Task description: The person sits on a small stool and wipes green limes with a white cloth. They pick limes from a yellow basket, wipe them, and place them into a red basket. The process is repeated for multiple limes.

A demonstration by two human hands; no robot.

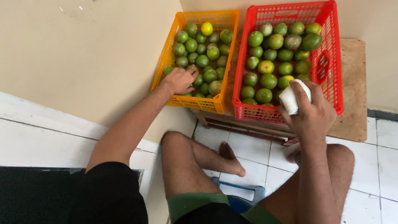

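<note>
Head view shows my left hand (179, 80) reaching into the orange crate (166, 56), fingers curled together over the green limes (202, 61) lying just past my fingertips, while my right hand (309, 110) has its fingers clamped round a white cloth (289, 101) at the red crate's (333, 62) near rim.

Two crates of limes sit side by side on a wooden board (352, 83) at upper centre: the left crate (166, 54) under the left hand (179, 79), the right crate (333, 54) behind the right hand (311, 112).
</note>
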